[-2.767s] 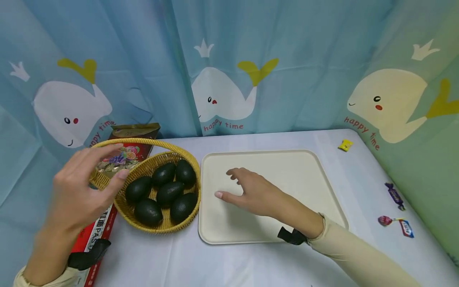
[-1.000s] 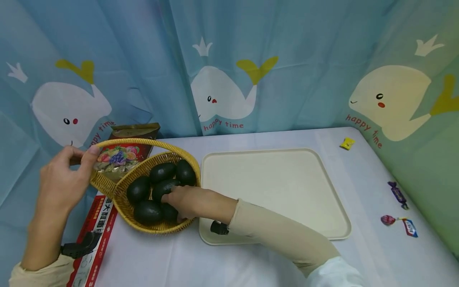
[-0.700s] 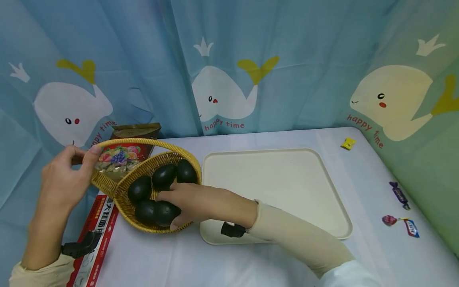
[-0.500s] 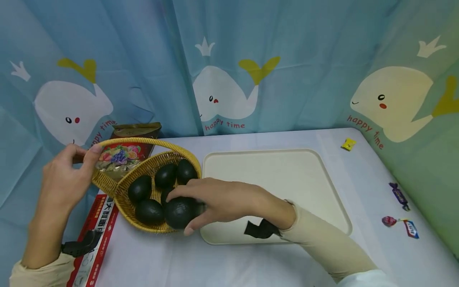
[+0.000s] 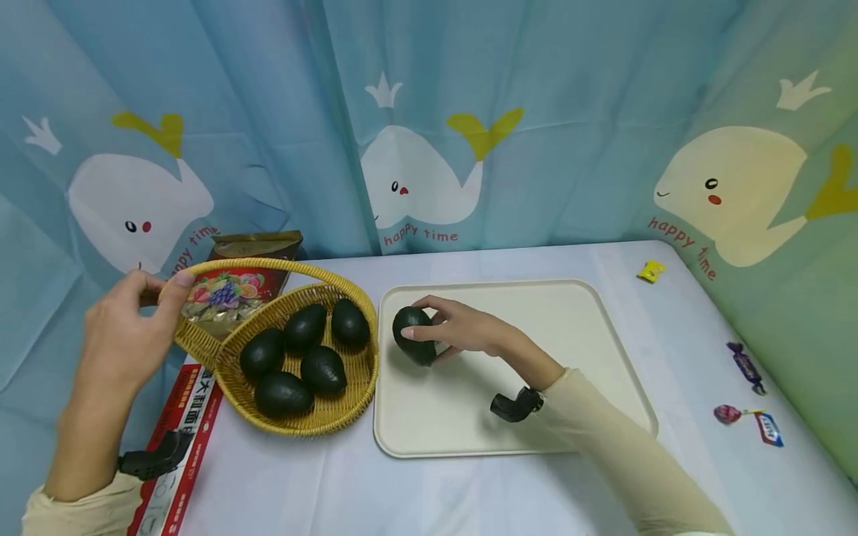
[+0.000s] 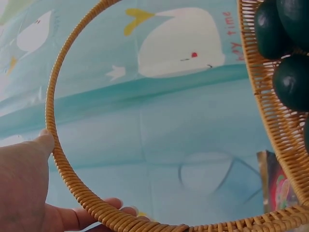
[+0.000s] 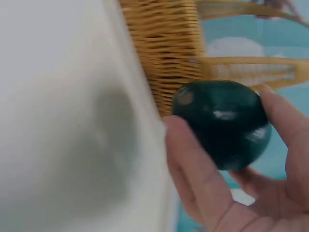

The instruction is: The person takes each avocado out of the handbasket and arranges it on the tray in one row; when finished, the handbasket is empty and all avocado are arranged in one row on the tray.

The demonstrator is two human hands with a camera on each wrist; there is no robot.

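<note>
My right hand (image 5: 462, 327) grips a dark green avocado (image 5: 412, 335) over the left part of the cream tray (image 5: 523, 402). In the right wrist view the fingers and thumb curl round the avocado (image 7: 222, 123), and its shadow falls on the tray. My left hand (image 5: 130, 327) pinches the arched handle (image 5: 268, 263) of the yellow wicker basket (image 5: 365, 394) between thumb and fingers. Several more avocados (image 5: 324, 370) lie inside that basket, just left of the tray. The left wrist view shows the left hand (image 6: 29, 183) at the handle's loop.
Behind the basket stands a foil bag with fruit pictures (image 5: 224, 290). A red and white pasta box (image 5: 177, 454) lies at the left. Along the right side are a yellow wrapped candy (image 5: 650, 271), a purple one (image 5: 745, 366) and a lollipop (image 5: 727, 414). A whale-print curtain (image 5: 570, 112) hangs behind.
The left hand came to the basket handle and holds it. The right hand reached into the basket, took an avocado and carried it up and right over the tray.
</note>
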